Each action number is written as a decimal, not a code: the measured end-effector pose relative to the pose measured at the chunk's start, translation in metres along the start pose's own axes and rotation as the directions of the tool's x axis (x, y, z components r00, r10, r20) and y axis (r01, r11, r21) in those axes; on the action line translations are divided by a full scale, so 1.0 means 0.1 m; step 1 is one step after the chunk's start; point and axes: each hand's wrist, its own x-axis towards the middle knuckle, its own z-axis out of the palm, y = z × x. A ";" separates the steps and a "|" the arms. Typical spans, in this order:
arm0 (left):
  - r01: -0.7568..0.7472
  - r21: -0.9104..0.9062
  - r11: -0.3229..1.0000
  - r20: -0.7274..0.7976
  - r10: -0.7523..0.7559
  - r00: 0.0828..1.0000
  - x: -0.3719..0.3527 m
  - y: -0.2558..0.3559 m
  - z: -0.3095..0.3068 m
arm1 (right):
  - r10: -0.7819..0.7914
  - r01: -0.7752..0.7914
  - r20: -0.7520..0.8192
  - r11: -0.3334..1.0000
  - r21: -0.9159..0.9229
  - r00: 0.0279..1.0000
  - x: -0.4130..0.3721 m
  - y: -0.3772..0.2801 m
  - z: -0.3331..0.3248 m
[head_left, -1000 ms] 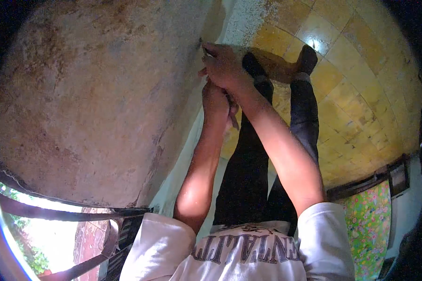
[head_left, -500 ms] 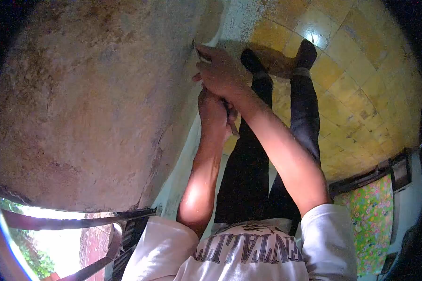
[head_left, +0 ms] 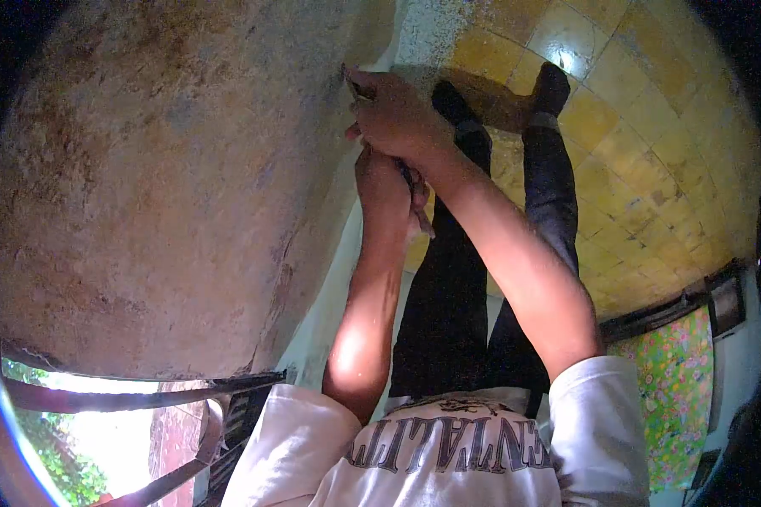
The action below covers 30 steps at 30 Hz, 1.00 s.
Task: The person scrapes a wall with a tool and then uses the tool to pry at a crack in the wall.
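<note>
My left hand [head_left: 384, 188] is closed around a dark, slim object [head_left: 410, 176], mostly hidden by the fingers, whose kind I cannot make out. Just beyond it, my right hand [head_left: 401, 117] overlaps the left fingers in this view. Its fingers are bent together, with the thumb and forefinger tips reaching the edge of the rough plaster wall [head_left: 169, 186]. A small dark, thin piece [head_left: 361, 89] shows between those fingertips. Both forearms are stretched forward, away from the white printed shirt [head_left: 456, 448].
Yellow floor tiles [head_left: 625, 186] lie under my feet [head_left: 552, 89] on the right. A barred window opening [head_left: 118, 422] is at the lower left. At the lower right hangs a green flowered cloth [head_left: 672, 397].
Both hands have shifted slightly up and left in the view, along the wall. The grip of each looks much the same.
</note>
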 end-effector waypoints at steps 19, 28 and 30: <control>-0.045 0.006 0.999 -0.039 0.045 0.998 -0.11 0.10 0.05 | -0.075 0.079 -0.148 0.997 0.021 0.986 0.04 -0.10 -0.01; -0.113 0.065 0.992 -0.047 0.116 0.992 -0.14 0.09 0.16 | -0.307 0.281 0.002 0.870 -0.405 0.952 0.20 0.18 0.08; -0.101 0.058 0.993 -0.057 0.104 0.993 -0.17 0.05 0.20 | -0.250 0.245 0.022 0.921 -0.302 0.968 0.19 0.10 -0.03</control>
